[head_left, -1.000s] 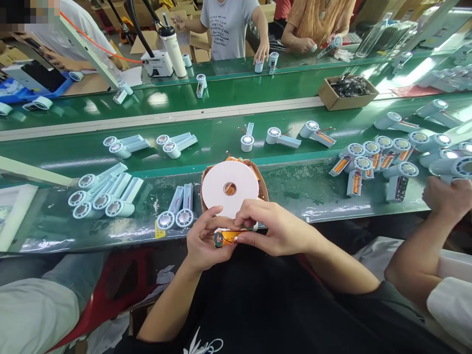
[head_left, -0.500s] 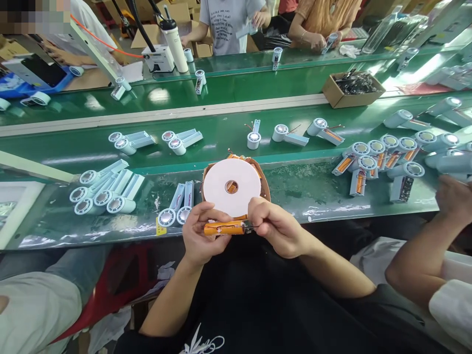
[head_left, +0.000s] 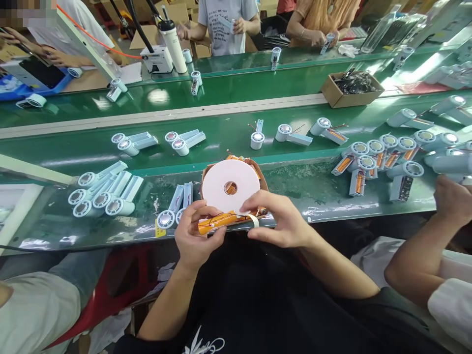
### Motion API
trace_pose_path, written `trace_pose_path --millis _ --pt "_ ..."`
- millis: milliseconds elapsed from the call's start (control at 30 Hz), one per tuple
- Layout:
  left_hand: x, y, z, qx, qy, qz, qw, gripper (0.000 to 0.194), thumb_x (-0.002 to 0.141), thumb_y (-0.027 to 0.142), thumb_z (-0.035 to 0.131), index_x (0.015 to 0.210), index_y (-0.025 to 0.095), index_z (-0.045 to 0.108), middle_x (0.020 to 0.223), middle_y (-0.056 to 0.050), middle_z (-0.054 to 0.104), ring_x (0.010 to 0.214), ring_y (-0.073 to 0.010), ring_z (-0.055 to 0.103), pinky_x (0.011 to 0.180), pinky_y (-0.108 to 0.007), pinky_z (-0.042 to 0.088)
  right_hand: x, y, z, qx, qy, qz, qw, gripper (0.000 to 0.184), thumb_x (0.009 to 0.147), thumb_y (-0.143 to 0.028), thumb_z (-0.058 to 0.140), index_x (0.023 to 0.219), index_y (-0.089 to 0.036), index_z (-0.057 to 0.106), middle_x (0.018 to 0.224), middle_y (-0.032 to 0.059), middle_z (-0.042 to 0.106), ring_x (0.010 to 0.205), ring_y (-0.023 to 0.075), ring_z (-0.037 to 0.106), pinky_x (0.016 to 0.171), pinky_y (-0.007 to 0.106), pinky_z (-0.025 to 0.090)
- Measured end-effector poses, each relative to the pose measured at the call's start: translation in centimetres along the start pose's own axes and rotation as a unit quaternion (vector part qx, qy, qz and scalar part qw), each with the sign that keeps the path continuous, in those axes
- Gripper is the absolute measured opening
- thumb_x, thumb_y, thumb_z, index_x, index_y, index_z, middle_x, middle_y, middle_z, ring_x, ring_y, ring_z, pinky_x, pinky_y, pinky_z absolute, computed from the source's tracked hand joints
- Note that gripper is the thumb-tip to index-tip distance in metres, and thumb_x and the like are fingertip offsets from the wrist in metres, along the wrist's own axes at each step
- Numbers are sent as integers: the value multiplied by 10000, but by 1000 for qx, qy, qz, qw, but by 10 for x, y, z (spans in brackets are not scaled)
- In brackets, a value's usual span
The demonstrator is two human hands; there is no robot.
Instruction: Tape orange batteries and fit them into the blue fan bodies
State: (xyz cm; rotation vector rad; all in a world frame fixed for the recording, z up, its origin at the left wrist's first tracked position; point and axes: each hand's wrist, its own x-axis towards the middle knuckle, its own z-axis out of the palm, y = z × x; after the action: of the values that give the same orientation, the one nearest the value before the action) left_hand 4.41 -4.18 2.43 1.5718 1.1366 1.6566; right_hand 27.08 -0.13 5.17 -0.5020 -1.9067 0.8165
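My left hand [head_left: 191,243] is closed around an orange cylindrical battery [head_left: 217,222], held level and slightly tilted, with thin dark wires along it. My right hand [head_left: 282,221] has its thumb and index finger spread apart by the battery's wired end. Between those fingertips curves a short pale strip [head_left: 254,220], like a bit of tape; whether it sticks to a finger or to the wires I cannot tell. Just beyond both hands, a large white tape roll [head_left: 217,182] lies on top of a cardboard box [head_left: 264,185] with orange batteries in it.
Pale blue fan-like housings stand grouped on the bench at left [head_left: 120,204] and right [head_left: 366,164], with more on the green belt [head_left: 221,123]. A carton of black parts [head_left: 350,91] sits at the back right. A neighbour's hand [head_left: 453,199] is at far right; other people work opposite.
My right fingers have opened from a pinch at the battery's end, and the pale strip now shows. My left hand has shifted slightly left with the battery, tilting its right end up.
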Motion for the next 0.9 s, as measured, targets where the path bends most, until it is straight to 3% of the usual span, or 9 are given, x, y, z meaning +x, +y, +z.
trace_pose_path --millis 133,233,367,467,533,633,733,833,900 --pt "4 7 1 45 -60 30 997 636 780 108 823 1360 238 599 952 4 808 836 -171 803 740 -269 680 11 -2 -14 -91 -74 38 992 535 942 -434 828 1410 -231 666 1365 150 702 1303 295 661 1080 438 590" --pt "7 8 3 69 -77 39 994 691 798 153 820 1425 328 589 971 20 812 800 -186 800 672 -305 689 16 -2 -13 -121 -133 25 983 355 962 -352 812 1289 -225 752 1234 127 759 1215 278 710 1125 437 574" --pt "26 12 5 141 -149 18 979 717 820 302 839 1454 513 578 992 64 826 706 -207 776 504 -353 640 15 2 -16 -149 -128 27 980 215 1006 -290 751 1201 -215 797 1115 109 793 1061 256 747 1017 397 618" --pt "61 20 15 173 -248 7 953 633 824 391 861 1400 511 630 1034 83 834 823 -223 807 688 -398 700 10 15 -33 -121 -94 83 985 195 997 -310 764 1171 -233 808 1041 69 787 965 221 741 923 352 621" --pt "95 24 33 172 -315 3 933 611 804 456 875 1379 437 670 1171 47 826 1045 -253 807 935 -425 685 2 32 -51 -56 -8 143 988 293 944 -380 824 1203 -244 800 1013 47 756 927 205 723 877 342 616" --pt "152 14 83 156 -408 -10 899 710 812 553 839 1456 335 635 1394 -15 752 1271 -272 732 1107 -406 602 -14 64 -84 77 170 228 955 414 871 -530 860 1162 -241 800 980 36 710 895 193 684 860 357 604" --pt "206 -21 159 257 -478 33 839 591 945 535 709 1472 278 631 1419 -35 737 1286 -247 714 1142 -368 558 -29 95 -122 144 313 266 900 443 771 -584 921 1010 -231 803 1004 53 719 941 207 672 926 393 585" --pt "242 -72 241 406 -514 83 751 422 1004 418 655 1388 247 694 1406 -53 739 1315 -259 678 1160 -371 527 -34 119 -159 103 373 270 882 429 691 -519 984 934 -224 790 1019 58 733 975 225 681 973 419 570" --pt "256 -104 287 431 -513 99 735 443 977 404 697 1379 217 693 1493 -93 679 1425 -312 582 1185 -415 501 -31 133 -181 76 382 266 882 502 692 -503 979 1077 -248 783 991 35 740 951 219 700 968 419 577"
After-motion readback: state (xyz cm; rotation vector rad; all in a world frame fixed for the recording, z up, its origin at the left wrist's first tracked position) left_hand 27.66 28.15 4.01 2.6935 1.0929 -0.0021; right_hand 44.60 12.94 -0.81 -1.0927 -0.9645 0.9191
